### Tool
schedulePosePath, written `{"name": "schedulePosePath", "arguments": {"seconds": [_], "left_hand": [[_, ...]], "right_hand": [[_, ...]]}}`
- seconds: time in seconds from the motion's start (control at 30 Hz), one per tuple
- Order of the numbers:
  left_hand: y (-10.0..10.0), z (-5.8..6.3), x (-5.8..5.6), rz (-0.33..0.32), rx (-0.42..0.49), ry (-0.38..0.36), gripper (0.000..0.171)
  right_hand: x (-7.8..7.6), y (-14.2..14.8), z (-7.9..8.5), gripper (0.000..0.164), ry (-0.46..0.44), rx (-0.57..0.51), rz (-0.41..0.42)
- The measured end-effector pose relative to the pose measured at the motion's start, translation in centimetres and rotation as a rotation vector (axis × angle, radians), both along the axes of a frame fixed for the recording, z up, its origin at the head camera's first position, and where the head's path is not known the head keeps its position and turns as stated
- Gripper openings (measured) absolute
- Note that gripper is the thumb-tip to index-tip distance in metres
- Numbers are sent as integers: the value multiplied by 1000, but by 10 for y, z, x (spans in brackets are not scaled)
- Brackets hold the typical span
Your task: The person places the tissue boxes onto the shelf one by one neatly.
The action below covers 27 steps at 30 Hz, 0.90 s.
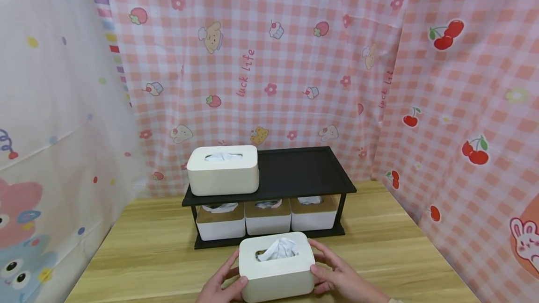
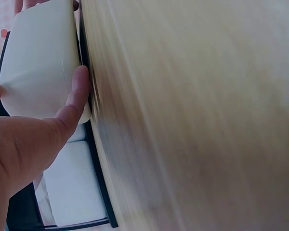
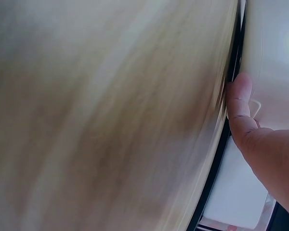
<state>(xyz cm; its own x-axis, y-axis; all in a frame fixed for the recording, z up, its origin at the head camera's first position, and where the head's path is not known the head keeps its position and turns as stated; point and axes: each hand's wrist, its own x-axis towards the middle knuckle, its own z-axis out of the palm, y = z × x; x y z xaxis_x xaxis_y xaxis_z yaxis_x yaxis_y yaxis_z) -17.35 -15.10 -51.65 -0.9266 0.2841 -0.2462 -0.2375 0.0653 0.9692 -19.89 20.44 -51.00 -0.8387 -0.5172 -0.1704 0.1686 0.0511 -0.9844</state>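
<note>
A cream tissue box (image 1: 278,286) with white tissue poking from its oval slot is held between both hands near the front of the table. My left hand (image 1: 222,284) grips its left end, the thumb on the front side. On the opposite end my right hand (image 1: 337,272) grips it, thumb at the front corner and fingers behind. In the left wrist view the thumb (image 2: 76,94) lies along the box wall. The right wrist view shows the other thumb (image 3: 241,98) on the box's edge.
A black two-level rack (image 1: 303,172) stands behind the hands. Another cream tissue box (image 1: 223,181) sits on its top left. Three white boxes with brown tops, including the middle one (image 1: 267,225), fill the lower level. Patterned curtains (image 1: 269,60) surround the wooden table (image 1: 147,247).
</note>
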Motion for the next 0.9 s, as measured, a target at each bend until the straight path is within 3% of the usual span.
{"name": "schedulePosePath", "arguments": {"seconds": [0.6, 0.9], "left_hand": [[2, 4, 0, 23, -13, -6, 99], [3, 6, 0, 23, 9, 5, 99]], "right_hand": [[-2, 2, 1, 74, -13, 0, -21], [0, 2, 6, 74, 36, -52, 1]]}}
